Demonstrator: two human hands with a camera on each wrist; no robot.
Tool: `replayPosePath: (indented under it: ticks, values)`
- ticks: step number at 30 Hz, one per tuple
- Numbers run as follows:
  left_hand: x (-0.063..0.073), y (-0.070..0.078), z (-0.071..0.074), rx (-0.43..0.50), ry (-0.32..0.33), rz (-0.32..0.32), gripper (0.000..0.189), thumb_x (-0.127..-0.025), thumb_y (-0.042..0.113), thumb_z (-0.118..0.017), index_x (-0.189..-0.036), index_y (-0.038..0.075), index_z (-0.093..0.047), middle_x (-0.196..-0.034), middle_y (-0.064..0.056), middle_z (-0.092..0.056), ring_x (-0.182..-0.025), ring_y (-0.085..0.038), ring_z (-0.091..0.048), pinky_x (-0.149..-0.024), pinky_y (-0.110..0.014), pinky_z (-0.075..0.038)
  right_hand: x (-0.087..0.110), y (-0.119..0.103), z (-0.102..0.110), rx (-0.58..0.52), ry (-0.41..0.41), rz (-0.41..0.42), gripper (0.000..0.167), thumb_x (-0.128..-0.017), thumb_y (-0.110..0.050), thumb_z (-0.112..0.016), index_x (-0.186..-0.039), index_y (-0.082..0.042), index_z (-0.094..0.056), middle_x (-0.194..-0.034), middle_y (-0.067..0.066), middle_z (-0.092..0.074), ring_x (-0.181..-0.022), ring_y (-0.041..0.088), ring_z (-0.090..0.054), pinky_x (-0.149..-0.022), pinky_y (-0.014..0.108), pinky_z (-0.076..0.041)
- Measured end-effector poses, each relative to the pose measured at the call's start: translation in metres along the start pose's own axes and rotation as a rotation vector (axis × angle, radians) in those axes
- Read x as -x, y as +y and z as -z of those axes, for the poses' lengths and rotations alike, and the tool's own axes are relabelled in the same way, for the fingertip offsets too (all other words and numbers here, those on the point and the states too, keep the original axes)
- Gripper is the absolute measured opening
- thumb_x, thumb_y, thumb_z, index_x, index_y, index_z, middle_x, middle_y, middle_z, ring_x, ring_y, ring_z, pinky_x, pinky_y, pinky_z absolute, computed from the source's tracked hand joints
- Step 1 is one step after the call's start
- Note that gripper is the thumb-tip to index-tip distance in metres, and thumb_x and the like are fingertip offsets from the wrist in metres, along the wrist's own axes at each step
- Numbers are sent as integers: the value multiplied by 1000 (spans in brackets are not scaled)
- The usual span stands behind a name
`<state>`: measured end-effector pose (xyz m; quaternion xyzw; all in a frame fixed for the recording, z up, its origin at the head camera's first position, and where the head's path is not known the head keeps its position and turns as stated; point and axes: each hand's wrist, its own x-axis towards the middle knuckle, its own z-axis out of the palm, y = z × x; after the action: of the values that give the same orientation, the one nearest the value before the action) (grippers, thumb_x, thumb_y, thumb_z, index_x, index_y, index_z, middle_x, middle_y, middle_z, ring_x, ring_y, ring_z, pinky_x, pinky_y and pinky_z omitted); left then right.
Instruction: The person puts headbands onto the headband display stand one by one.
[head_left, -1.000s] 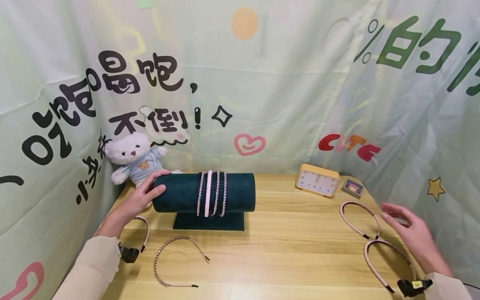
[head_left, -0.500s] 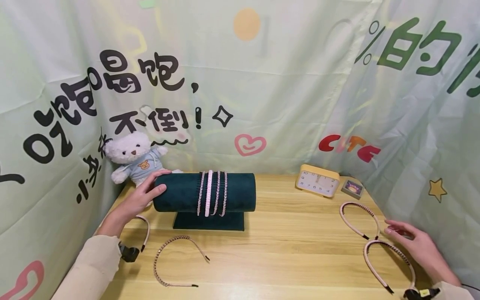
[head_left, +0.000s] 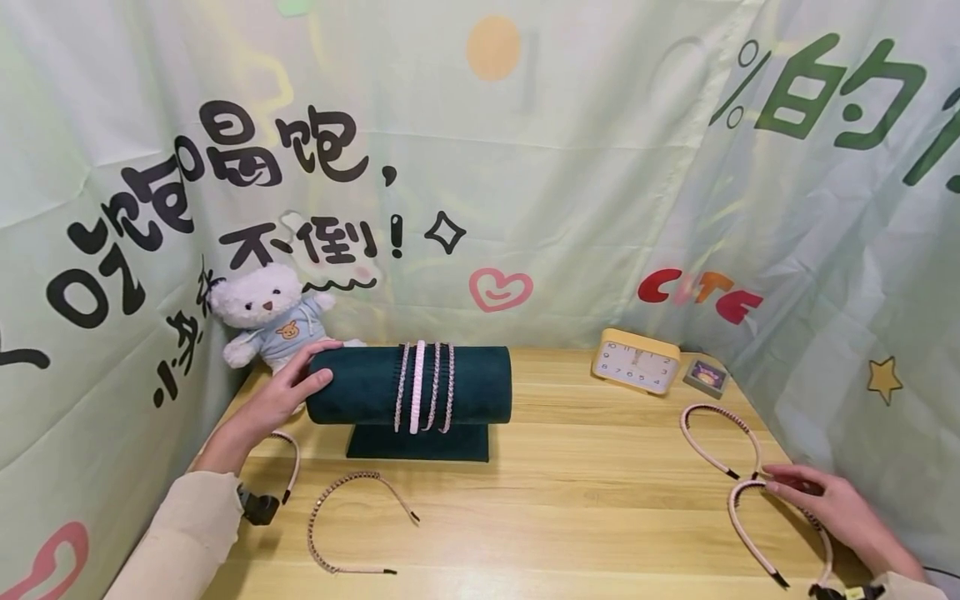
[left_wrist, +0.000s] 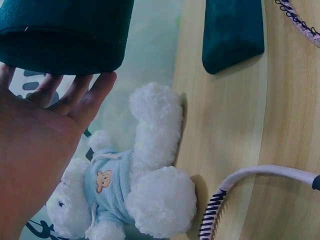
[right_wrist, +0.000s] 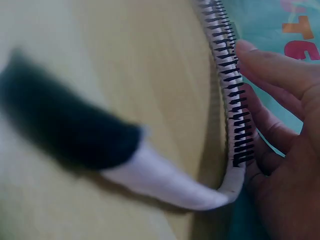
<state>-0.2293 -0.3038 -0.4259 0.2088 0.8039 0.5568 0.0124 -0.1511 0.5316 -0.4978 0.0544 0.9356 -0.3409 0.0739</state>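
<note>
My left hand [head_left: 288,387] touches the left end of a dark green velvet headband stand [head_left: 360,387], a padded roll on a flat base. In the left wrist view the fingers reach straight to the roll's end, their tips partly hidden. Several headbands sit over the roll, among them a thick light pink one [head_left: 417,392]. My right hand [head_left: 832,504] is at the outer side of a pink headband [head_left: 737,529] lying on the table. In the right wrist view the thumb tip lies right at its dark-laced edge [right_wrist: 232,95], other fingers low beside it.
Another headband [head_left: 686,432] lies behind the right one, their ends close. Two more lie at the left: a beaded one [head_left: 311,521] and one [head_left: 297,462] partly behind the left arm. A teddy bear [head_left: 262,308], a yellow clock [head_left: 637,362] and a small box [head_left: 706,377] stand at the back.
My right hand has moved down toward the front, from beside the far right headband to the outer edge of the nearer one. The left hand and stand have stayed put.
</note>
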Motion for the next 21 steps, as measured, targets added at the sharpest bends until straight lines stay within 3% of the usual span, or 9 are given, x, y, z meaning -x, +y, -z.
replayPosePath:
  ticks: [4,7,11,15,21]
  values:
    - [0,-1,1,-5,-3,9,50,-116,17,-51,-164,11,-37,-175,-20,-20,-160,-35,-16,-107,-3,-28,1,2,-3,7,25,32,58,-106,-42,-73,-140,5,-69,-107,-34,-70,-95,-24,-53,-76,11,-49]
    - [0,-2,1,-9,-7,13,51,-116,18,-51,-164,11,-37,-176,-20,-19,-160,-39,-13,-106,-3,-28,2,2,-4,27,36,36,54,-105,-40,-75,-135,4,-73,-105,-32,-71,-94,-22,-55,-75,11,-48]
    - [0,-3,1,-10,-7,9,51,-116,18,-50,-165,10,-36,-175,-20,-20,-158,-22,-21,-107,-3,-28,1,1,-4,64,36,14,52,-104,-43,-75,-132,1,-76,-106,-23,-75,-91,-20,-56,-74,13,-48]
    - [-1,-4,1,-4,-5,0,51,-116,18,-50,-165,10,-37,-174,-19,-24,-145,-1,-31,-108,-4,-30,1,-1,-4,102,43,10,52,-104,-46,-75,-131,-2,-78,-108,-15,-78,-90,-21,-55,-73,14,-48]
    - [0,-3,1,-5,-5,1,51,-116,18,-51,-165,10,-37,-173,-19,-24,-144,1,-31,-108,-5,-31,7,-2,-6,107,83,76,43,-105,-40,-75,-126,-2,-79,-104,-27,-73,-92,-22,-55,-73,11,-48]
